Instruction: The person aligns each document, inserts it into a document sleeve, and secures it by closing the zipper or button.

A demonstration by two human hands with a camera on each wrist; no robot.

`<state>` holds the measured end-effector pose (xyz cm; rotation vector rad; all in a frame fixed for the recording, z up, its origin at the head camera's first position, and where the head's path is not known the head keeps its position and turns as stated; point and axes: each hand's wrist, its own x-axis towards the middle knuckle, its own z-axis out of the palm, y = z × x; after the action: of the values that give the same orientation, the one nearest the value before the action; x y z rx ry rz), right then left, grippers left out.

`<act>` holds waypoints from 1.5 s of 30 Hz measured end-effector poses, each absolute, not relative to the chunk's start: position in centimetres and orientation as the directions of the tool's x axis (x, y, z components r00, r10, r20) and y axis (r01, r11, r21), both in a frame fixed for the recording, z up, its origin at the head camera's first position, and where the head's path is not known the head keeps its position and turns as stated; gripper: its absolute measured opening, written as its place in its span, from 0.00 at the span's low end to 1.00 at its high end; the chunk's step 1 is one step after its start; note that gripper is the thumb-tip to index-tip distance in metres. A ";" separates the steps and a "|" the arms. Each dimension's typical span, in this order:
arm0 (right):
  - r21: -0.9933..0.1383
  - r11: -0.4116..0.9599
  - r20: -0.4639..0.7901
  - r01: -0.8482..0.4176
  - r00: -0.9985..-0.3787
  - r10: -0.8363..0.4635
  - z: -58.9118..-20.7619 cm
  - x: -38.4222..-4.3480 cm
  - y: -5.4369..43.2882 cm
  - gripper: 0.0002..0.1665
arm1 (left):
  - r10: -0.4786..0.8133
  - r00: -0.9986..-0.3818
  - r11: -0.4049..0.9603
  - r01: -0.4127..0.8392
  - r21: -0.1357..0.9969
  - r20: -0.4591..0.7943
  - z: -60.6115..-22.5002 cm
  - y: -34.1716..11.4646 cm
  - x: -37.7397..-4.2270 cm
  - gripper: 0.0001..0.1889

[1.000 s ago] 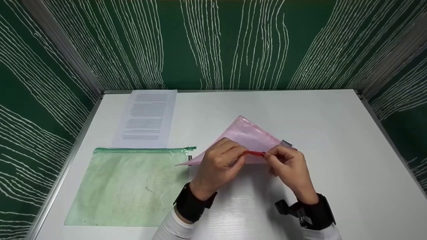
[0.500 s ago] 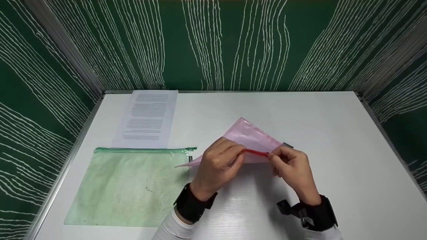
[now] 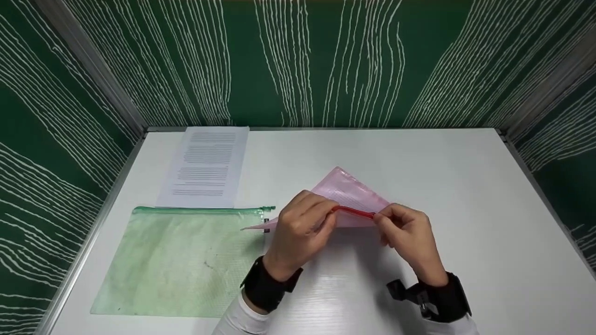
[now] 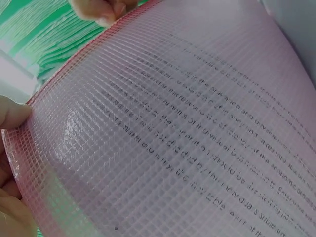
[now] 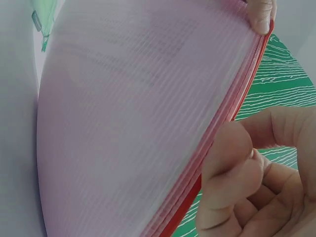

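A pink mesh zipper pouch [image 3: 351, 188] is held up by its red zipper edge [image 3: 355, 212], its body sloping back above the table. My left hand [image 3: 303, 227] pinches the edge left of centre. Further right, thumb and fingers of my right hand [image 3: 409, 237] pinch the same zipper edge; any slider there is covered by the fingertips. A stretch of red zipper runs taut between the hands. Printed text [image 4: 197, 133] shows through the mesh in the left wrist view. The right wrist view has the zipper edge passing behind the right thumb and fingertip.
On the left of the white table [image 3: 489, 209] a green mesh zipper pouch [image 3: 181, 265] lies flat. Behind it lies a printed sheet [image 3: 205, 163]. Green walls [image 3: 260, 60] with white lines border the table at the back and sides.
The right hand has shifted slightly right and the left hand slightly left. More red zipper shows between them. The pouch's raised corner sits a little lower in the head view.
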<state>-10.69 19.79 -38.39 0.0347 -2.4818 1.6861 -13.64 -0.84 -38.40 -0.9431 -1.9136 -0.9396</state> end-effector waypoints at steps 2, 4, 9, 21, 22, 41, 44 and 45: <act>-0.922 0.376 0.126 -0.094 -0.990 0.063 -38.5 -10.7 19.9 0.08 | 0.266 -0.413 0.451 0.852 0.267 0.871 -38.4 -0.9 -13.7 0.05; -0.921 0.378 0.123 -0.090 -0.990 0.064 -38.6 -10.8 19.9 0.08 | 0.267 -0.415 0.448 0.853 0.270 0.870 -38.4 -0.9 -13.7 0.05; -0.919 0.377 0.146 -0.117 -0.988 0.050 -38.5 -10.7 19.9 0.09 | 0.255 -0.428 0.435 0.852 0.293 0.867 -38.4 -1.0 -13.7 0.06; -0.914 0.374 0.199 -0.155 -0.977 0.082 -41.7 -11.9 20.9 0.08 | 0.242 -0.396 0.445 0.857 0.262 0.886 -38.2 -1.0 -13.5 0.05; -0.913 0.379 0.196 -0.149 -0.977 0.089 -41.8 -12.0 21.0 0.08 | 0.240 -0.397 0.442 0.857 0.264 0.886 -38.1 -1.0 -13.5 0.05; -0.916 0.388 0.161 -0.105 -0.980 0.114 -42.0 -12.5 21.4 0.08 | 0.241 -0.407 0.435 0.857 0.277 0.881 -38.0 -1.0 -13.4 0.06; -0.908 0.406 0.164 -0.100 -0.978 0.127 -42.1 -12.6 21.5 0.08 | 0.246 -0.405 0.437 0.857 0.272 0.881 -37.9 -1.0 -13.4 0.06; -0.906 0.412 0.167 -0.100 -0.977 0.130 -42.1 -12.7 21.6 0.08 | 0.246 -0.406 0.436 0.857 0.273 0.880 -37.9 -1.0 -13.4 0.06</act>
<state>-12.70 21.56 -42.08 -0.0268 -2.4549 1.5969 -13.37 -0.96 -37.88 -0.9347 -1.8885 -0.9645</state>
